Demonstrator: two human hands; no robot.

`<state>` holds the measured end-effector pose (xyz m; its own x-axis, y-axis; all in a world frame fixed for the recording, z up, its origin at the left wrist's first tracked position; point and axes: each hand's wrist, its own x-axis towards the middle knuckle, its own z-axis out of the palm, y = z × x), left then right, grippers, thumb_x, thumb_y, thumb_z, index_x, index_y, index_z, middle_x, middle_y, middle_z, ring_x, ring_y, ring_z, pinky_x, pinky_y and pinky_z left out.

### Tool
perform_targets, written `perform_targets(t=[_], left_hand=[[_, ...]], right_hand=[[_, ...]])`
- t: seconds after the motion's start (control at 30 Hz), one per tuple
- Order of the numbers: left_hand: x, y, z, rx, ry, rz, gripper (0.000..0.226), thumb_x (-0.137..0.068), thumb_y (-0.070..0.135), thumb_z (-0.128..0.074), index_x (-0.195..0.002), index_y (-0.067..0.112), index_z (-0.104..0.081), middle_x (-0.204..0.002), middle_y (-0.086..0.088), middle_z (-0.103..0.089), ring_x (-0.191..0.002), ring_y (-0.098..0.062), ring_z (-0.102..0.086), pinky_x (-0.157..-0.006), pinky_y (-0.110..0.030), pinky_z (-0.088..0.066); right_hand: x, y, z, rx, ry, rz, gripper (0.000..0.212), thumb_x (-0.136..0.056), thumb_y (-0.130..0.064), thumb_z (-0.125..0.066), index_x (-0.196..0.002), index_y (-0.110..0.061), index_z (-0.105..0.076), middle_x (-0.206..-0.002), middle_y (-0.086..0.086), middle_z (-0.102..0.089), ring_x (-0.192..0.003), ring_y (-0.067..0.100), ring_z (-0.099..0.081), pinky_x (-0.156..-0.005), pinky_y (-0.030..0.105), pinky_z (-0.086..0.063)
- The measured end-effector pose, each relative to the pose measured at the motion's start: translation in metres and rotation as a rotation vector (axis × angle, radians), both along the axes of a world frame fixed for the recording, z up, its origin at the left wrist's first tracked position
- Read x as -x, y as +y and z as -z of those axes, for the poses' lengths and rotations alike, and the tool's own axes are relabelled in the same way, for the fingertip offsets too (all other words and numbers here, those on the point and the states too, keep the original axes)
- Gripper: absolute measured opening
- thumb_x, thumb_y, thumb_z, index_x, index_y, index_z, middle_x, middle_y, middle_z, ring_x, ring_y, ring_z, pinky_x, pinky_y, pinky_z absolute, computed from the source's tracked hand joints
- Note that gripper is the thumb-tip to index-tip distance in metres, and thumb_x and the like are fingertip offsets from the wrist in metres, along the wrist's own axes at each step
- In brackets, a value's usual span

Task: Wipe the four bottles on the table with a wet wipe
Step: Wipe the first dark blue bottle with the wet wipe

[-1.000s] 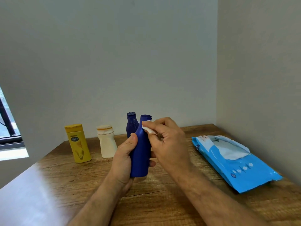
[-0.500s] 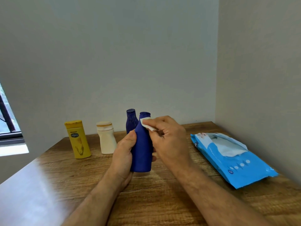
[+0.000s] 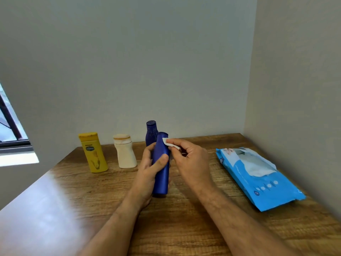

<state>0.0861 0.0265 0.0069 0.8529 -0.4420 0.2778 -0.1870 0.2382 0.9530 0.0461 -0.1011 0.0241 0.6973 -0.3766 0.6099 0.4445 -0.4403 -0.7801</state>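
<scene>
Head view: left hand (image 3: 147,174) grips bottle (image 3: 160,169) steady, mid-table; right hand (image 3: 190,159) pinches wipe (image 3: 170,144) against neck for rubbing.

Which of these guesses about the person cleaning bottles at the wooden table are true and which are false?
1. The left hand grips the blue bottle. True.
2. The right hand pinches a white wipe near the bottle's top. True.
3. The yellow bottle lies on its side. False: it stands upright.
4. The wipes pack lies left of the bottles. False: it lies to their right.
5. A second dark blue bottle stands behind the held one. True.
</scene>
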Motion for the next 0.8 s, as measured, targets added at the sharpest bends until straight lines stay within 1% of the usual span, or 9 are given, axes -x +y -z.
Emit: perform_targets(t=[0.07, 0.17, 0.27, 0.37, 0.43, 0.5, 0.6, 0.7, 0.8], left_hand=[[-0.004, 0.002, 0.003, -0.005, 0.024, 0.022, 0.073, -0.069, 0.032, -0.084, -0.129, 0.036, -0.042, -0.118, -0.017, -0.058, -0.063, -0.021, -0.063, -0.051, -0.032, -0.054], [-0.006, 0.002, 0.002, -0.057, 0.024, 0.013, 0.081, -0.06, 0.03, -0.087, -0.125, 0.032, -0.039, -0.117, -0.017, -0.059, -0.07, -0.021, -0.064, -0.058, -0.032, -0.053], [-0.006, 0.002, 0.002, -0.031, 0.055, 0.01, 0.07, -0.068, 0.026, -0.08, -0.128, 0.025, -0.045, -0.109, -0.016, -0.059, -0.069, -0.023, -0.062, -0.062, -0.037, -0.054], [-0.005, 0.0, 0.003, 0.02, 0.067, 0.019, 0.052, -0.081, 0.019, -0.065, -0.131, 0.02, -0.05, -0.109, -0.011, -0.061, -0.073, -0.022, -0.061, -0.062, -0.038, -0.055], [-0.004, -0.001, 0.003, 0.049, 0.089, 0.031, 0.052, -0.082, 0.018, -0.061, -0.133, 0.018, -0.051, -0.109, -0.012, -0.062, -0.075, -0.023, -0.062, -0.06, -0.038, -0.054], [-0.002, 0.0, 0.003, 0.069, 0.108, 0.024, 0.053, -0.082, 0.019, -0.06, -0.134, 0.017, -0.05, -0.11, -0.015, -0.061, -0.075, -0.024, -0.063, -0.06, -0.038, -0.053], [-0.001, 0.004, 0.003, 0.085, 0.11, 0.009, 0.052, -0.082, 0.023, -0.057, -0.133, 0.014, -0.051, -0.109, -0.016, -0.064, -0.078, -0.026, -0.065, -0.062, -0.037, -0.054], [0.001, 0.006, 0.003, 0.147, 0.112, -0.031, 0.05, -0.083, 0.026, -0.054, -0.132, 0.014, -0.053, -0.109, -0.011, -0.069, -0.088, -0.025, -0.068, -0.07, -0.036, -0.057], [0.001, 0.007, 0.0, 0.216, 0.096, -0.075, 0.047, -0.083, 0.026, -0.051, -0.129, 0.014, -0.056, -0.108, -0.01, -0.07, -0.089, -0.023, -0.069, -0.068, -0.032, -0.059]], right_hand=[[-0.001, 0.002, 0.0, -0.034, 0.011, 0.0, 0.025, -0.095, -0.017, -0.065, -0.116, -0.025, -0.074, -0.106, -0.015, -0.073, -0.097, -0.006, -0.065, -0.082, 0.01, -0.052], [-0.003, 0.0, -0.001, -0.037, 0.033, 0.031, 0.025, -0.096, -0.019, -0.064, -0.118, -0.024, -0.073, -0.108, -0.015, -0.073, -0.1, -0.009, -0.063, -0.084, 0.008, -0.051], [-0.003, -0.002, -0.003, -0.015, 0.021, 0.071, 0.026, -0.095, -0.017, -0.064, -0.119, -0.024, -0.072, -0.108, -0.015, -0.073, -0.099, -0.01, -0.063, -0.083, 0.006, -0.049], [-0.001, -0.003, -0.002, 0.139, -0.016, 0.099, 0.027, -0.095, -0.016, -0.064, -0.121, -0.023, -0.07, -0.109, -0.016, -0.069, -0.101, -0.008, -0.062, -0.085, 0.006, -0.047], [0.0, -0.004, -0.001, 0.2, -0.016, 0.093, 0.029, -0.096, -0.016, -0.063, -0.123, -0.023, -0.069, -0.113, -0.015, -0.066, -0.102, -0.008, -0.06, -0.085, 0.004, -0.046], [0.002, -0.003, 0.001, 0.223, -0.014, 0.087, 0.029, -0.097, -0.015, -0.063, -0.124, -0.022, -0.069, -0.115, -0.01, -0.067, -0.101, -0.005, -0.061, -0.084, 0.005, -0.047], [0.002, 0.005, -0.002, 0.246, 0.019, 0.069, 0.029, -0.097, -0.017, -0.062, -0.124, -0.022, -0.068, -0.115, -0.008, -0.067, -0.101, 0.0, -0.062, -0.086, 0.014, -0.053], [-0.006, 0.013, -0.014, 0.302, 0.052, 0.059, 0.028, -0.096, -0.019, -0.062, -0.123, -0.022, -0.07, -0.112, -0.007, -0.065, -0.099, 0.004, -0.062, -0.087, 0.022, -0.056], [-0.014, 0.02, -0.022, 0.33, 0.003, 0.035, 0.026, -0.096, -0.019, -0.063, -0.12, -0.021, -0.072, -0.108, -0.006, -0.064, -0.097, 0.005, -0.062, -0.086, 0.02, -0.054]])
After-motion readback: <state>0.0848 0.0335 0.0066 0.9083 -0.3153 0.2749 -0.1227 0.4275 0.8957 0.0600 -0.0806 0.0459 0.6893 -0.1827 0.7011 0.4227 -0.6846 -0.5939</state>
